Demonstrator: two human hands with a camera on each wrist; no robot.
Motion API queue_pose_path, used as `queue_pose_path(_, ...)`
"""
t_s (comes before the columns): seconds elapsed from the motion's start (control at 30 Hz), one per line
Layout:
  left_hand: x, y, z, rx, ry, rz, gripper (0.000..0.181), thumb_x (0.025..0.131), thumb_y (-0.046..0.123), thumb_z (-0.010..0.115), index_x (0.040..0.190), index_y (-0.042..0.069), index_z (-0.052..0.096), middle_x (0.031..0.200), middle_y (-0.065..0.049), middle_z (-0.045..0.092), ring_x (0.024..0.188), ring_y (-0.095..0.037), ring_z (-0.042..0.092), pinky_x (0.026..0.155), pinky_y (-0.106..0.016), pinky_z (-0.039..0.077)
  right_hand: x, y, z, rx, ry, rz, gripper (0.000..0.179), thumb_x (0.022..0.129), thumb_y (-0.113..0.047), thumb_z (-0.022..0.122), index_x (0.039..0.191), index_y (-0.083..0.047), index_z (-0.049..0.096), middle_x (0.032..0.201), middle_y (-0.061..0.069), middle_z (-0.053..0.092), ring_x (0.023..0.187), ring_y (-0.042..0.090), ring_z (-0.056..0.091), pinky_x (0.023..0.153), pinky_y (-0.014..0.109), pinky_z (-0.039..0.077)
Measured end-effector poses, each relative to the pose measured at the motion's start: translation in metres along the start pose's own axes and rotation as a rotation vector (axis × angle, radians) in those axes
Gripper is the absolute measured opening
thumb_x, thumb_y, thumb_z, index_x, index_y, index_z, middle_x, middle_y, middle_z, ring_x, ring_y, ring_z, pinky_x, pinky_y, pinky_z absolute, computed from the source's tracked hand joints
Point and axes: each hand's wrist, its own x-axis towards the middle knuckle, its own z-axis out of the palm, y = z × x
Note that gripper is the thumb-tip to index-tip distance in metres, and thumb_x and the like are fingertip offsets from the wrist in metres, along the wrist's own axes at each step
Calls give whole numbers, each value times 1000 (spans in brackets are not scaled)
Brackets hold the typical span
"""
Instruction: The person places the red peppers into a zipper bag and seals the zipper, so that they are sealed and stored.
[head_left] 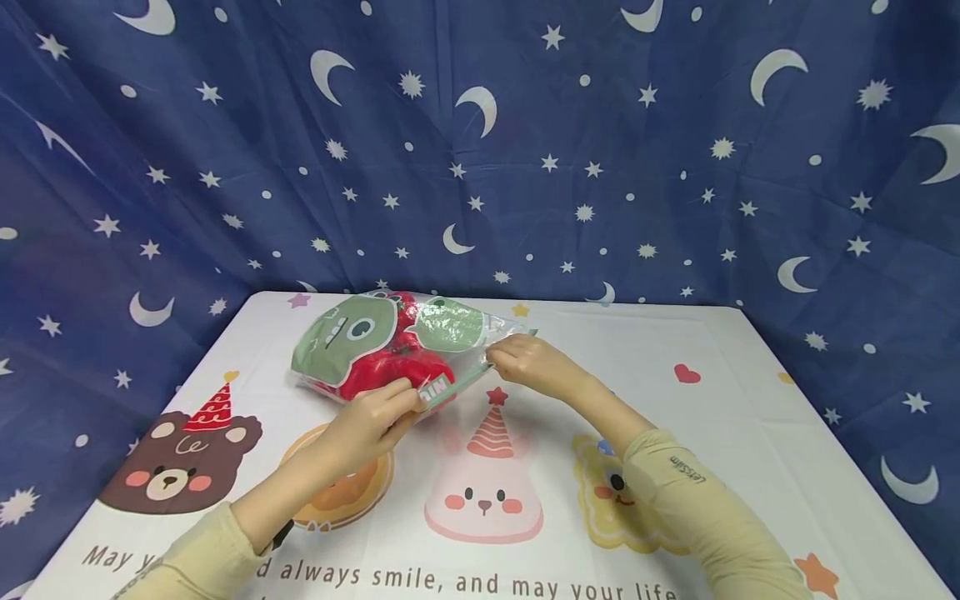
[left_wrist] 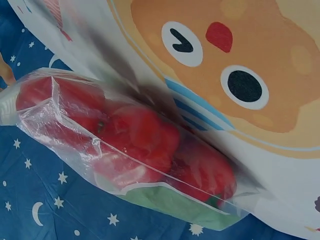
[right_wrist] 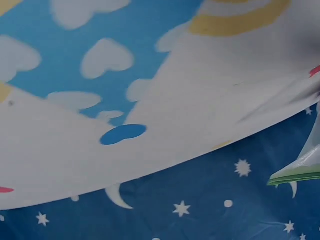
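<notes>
A clear plastic zip bag (head_left: 450, 325) with green cartoon monster prints lies tilted at the back of the table, its green-edged mouth turned toward the right. Inside are several red bell peppers (head_left: 405, 367), which the left wrist view shows through the film as red bell peppers (left_wrist: 142, 142) in a row. My left hand (head_left: 378, 417) grips the near corner of the bag's mouth. Farther along the same edge, my right hand (head_left: 528, 362) pinches the film with curled fingers. Only a green-edged corner of the zip bag (right_wrist: 297, 176) enters the right wrist view.
A white tablecloth (head_left: 600, 417) printed with cartoon animals, food and lettering covers the table. Behind the table's back edge hangs a dark blue curtain (head_left: 525, 208) with white moons and stars.
</notes>
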Motion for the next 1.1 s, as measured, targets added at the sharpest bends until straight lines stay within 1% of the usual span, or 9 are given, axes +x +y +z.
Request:
queue_pose_path(0.2,3,-1,7,-14,-4,78,29,66,-8,73,82,11,58,79,1,54,65,-9,56,63,-17,51,-10,15,3,-46,17,23,14,73,4,64,83,-5,59,79,1,65,76,15,62,75,27,53)
queue_pose_path(0.37,4,-1,12,-24,-10,107,27,67,-7,72,79,11,58,77,1,54,62,-9,55,60,-15,50,-13,28,7,-104,19,51,14,71,6,65,80,-4,59,76,4,59,72,19,56,73,29,51)
queue_pose_path(0.5,4,1,15,-17,-22,120,27,65,-6,73,79,12,58,77,1,57,64,-10,57,61,-17,52,-13,36,8,-133,-1,89,16,71,7,67,76,-5,57,74,4,54,68,19,52,65,28,47)
queue_pose_path(0.6,6,2,17,-28,-41,123,25,66,-4,74,80,12,60,77,1,59,65,-10,59,63,-18,53,-11,43,7,-137,-28,144,16,73,6,66,75,-6,56,71,3,55,63,18,53,60,27,46)
queue_pose_path(0.73,8,5,19,-42,-91,136,10,79,4,69,80,11,62,75,1,60,63,-9,58,62,-15,51,-7,51,7,-89,-81,253,17,76,7,62,74,-7,52,65,4,57,54,16,46,52,28,43)
queue_pose_path(0.83,10,7,20,-51,-141,141,7,83,8,67,79,12,62,73,2,59,62,-8,58,61,-13,50,-2,56,7,-69,-135,334,17,76,7,61,74,-7,52,61,5,58,51,15,40,48,29,40)
queue_pose_path(0.9,12,8,23,-48,-162,143,9,80,7,70,79,12,62,73,3,60,62,-7,58,61,-12,50,0,60,7,-89,-175,381,15,76,7,61,75,-7,54,61,6,59,49,16,41,47,31,41)
queue_pose_path(0.97,13,10,25,-32,-180,150,16,74,4,73,78,13,62,72,4,60,62,-7,58,60,-11,48,0,64,8,-106,-207,430,14,77,6,61,77,-7,55,62,7,60,49,17,43,46,32,41)
queue_pose_path(1.1,13,14,32,-7,-201,155,18,70,2,73,74,15,61,69,5,58,59,-6,54,56,-9,43,-2,70,11,-142,-253,505,11,78,3,62,81,-6,57,68,10,65,52,23,54,48,36,46)
